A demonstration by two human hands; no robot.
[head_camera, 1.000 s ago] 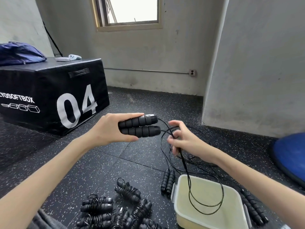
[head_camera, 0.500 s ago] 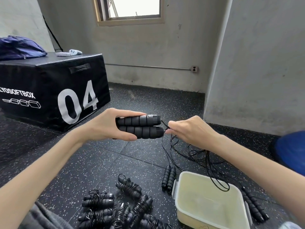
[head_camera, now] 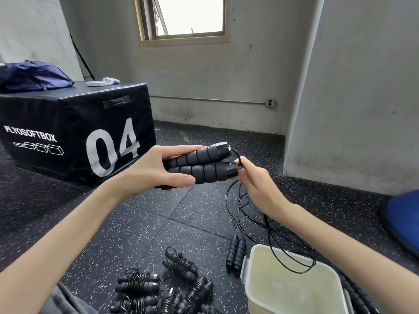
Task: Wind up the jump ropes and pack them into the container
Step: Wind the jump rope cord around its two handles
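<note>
While the left hand (head_camera: 147, 171) grips two black handles (head_camera: 199, 163) at frame centre, the right hand (head_camera: 256, 182) pinches their cord (head_camera: 238, 159). Loose cord hangs over the container (head_camera: 292, 298), lower right.

Person: two bare forearms, no sleeves, watch or rings visible; left hand (head_camera: 145, 171), right hand (head_camera: 258, 184). Grey fabric garment (head_camera: 65, 301) at lower left edge.

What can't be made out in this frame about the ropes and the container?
- Wound ropes: total count unclear; the head view's bottom edge cuts off the pile.
- Container: near side cropped by the bottom edge.
- Handles: butt ends hidden inside the left hand.
- Cord: the right hand fingers cover the pinch.
</note>
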